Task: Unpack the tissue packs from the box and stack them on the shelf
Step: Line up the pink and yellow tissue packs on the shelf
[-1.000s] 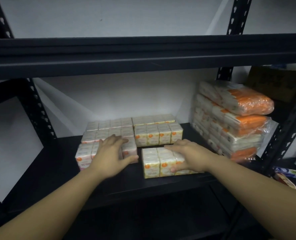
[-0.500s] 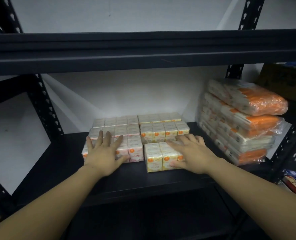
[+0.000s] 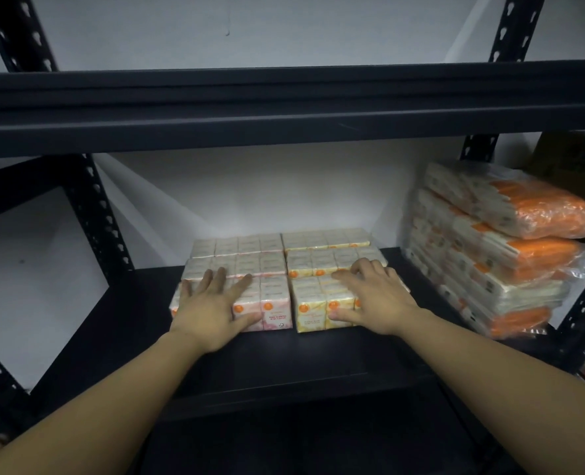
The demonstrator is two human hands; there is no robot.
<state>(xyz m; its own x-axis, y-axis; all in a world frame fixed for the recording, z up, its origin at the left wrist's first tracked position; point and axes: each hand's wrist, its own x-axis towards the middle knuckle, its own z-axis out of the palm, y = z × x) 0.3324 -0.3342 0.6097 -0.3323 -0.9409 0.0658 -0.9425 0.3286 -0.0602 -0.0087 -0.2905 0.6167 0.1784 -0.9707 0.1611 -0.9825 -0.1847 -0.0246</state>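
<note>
So six packs (image 3: 284, 269) sit on shelf (image 3: 78, 320); left hand (image 3: 212, 310), right hand (image 3: 373, 299) flat, fingers spread, squaring front two. Box unseen.

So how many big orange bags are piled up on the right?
4 orange bags in one pile: top, second, third, bottom. More may hide behind them.

Six tissue packs lie flat on the black shelf (image 3: 318, 365), in two columns of three, edges touching. Under the left grip (image 3: 212, 306) is the front pink pack (image 3: 273, 308); under the right grip (image 3: 369, 296) is the front yellow pack (image 3: 313, 310). Beyond the fingertips sit the middle packs (image 3: 260, 267) and back packs (image 3: 321, 238), pale-topped with orange dots on their fronts.
</note>
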